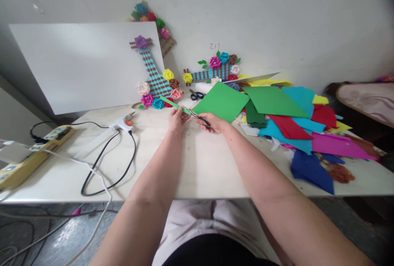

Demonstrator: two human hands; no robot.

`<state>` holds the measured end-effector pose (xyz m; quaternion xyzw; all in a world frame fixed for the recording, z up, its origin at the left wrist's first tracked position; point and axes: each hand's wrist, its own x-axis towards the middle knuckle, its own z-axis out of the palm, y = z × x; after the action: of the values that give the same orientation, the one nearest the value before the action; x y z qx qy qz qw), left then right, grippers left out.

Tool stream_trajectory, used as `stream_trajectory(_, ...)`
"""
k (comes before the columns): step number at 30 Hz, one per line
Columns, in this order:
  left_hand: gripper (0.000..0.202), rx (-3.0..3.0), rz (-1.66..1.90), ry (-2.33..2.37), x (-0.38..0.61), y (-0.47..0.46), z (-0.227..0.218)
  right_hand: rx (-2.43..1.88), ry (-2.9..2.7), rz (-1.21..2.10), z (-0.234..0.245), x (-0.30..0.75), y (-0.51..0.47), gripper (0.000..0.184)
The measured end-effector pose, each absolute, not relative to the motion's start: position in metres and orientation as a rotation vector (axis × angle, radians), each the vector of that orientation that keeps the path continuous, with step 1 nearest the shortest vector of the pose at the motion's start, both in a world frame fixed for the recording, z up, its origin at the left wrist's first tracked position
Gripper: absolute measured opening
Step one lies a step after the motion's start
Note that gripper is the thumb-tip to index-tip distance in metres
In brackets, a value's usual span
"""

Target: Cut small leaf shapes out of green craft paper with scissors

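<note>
Where the pale table (212, 171) begins, just past the person's lap (209, 221), the near left corner carries a yellowish power strip (63, 134). Farther in, the right hand (212, 123) has its fingers wrapped around the dark handles of a pair of scissors (205, 122), and the left hand (177, 119) pinches a narrow green strip (169, 102) between thumb and fingers. That strip sits between the two hands, its free end slanting up and away to the left; the blades reach its near end, close to the left fingertips, though how far they are parted is too small to tell. For a clean cut, I'd keep the strip taut and flat, feed it deep between the blades, and hold those left fingertips well back from the edge. A glue gun (121, 124) lies to the left, away from the work. Beyond the hands lie a large green sheet (220, 102) and a second pair of scissors (197, 95); a flower-trimmed, guitar-shaped piece (154, 77) leans against a white board (89, 65) at the back.
</note>
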<state>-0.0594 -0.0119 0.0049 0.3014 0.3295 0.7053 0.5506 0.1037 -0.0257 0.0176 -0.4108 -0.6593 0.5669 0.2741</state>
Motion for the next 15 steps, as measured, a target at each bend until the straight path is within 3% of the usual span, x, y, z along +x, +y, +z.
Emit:
stream_trajectory(8, 0.027, 0.715, 1.673, 0.788, -0.0597, -0.0105, 0.0043, -1.123, -1.765, 1.530, 0.0234, 0.1023, -0.0313, 0.019)
stream_trajectory(15, 0.029, 0.711, 1.671, 0.781, -0.0616, -0.0094, 0.0041, -1.162, -1.799, 1.522, 0.0242, 0.1023, -0.0321, 0.029)
